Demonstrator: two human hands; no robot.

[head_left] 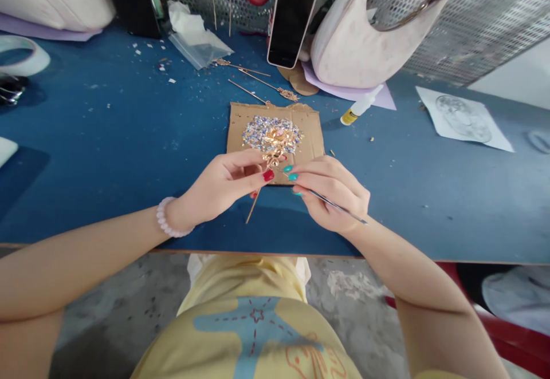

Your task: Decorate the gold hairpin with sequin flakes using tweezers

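Between the thumb and fingers of my left hand (232,181) is a gold hairpin (272,158), its flower-shaped head up and its thin stick pointing down toward me. My right hand (333,191) pinches a slim metal tool (337,204), probably tweezers, with its tip close to the hairpin's head. Whether the tip touches the hairpin I cannot tell. Just beyond both hands, a square of cardboard (236,133) bears a pile of small blue, white and purple chips (258,130), with gold pieces (281,137) at its near side.
Several more gold hairpins (262,84) lie behind the cardboard. A glue bottle (361,107) rests to the right, near a printed drawing (464,117). A phone (294,15), a pale handbag (369,35) and a plastic bag (200,47) stand or lie along the back. Tape (36,61) is far left.
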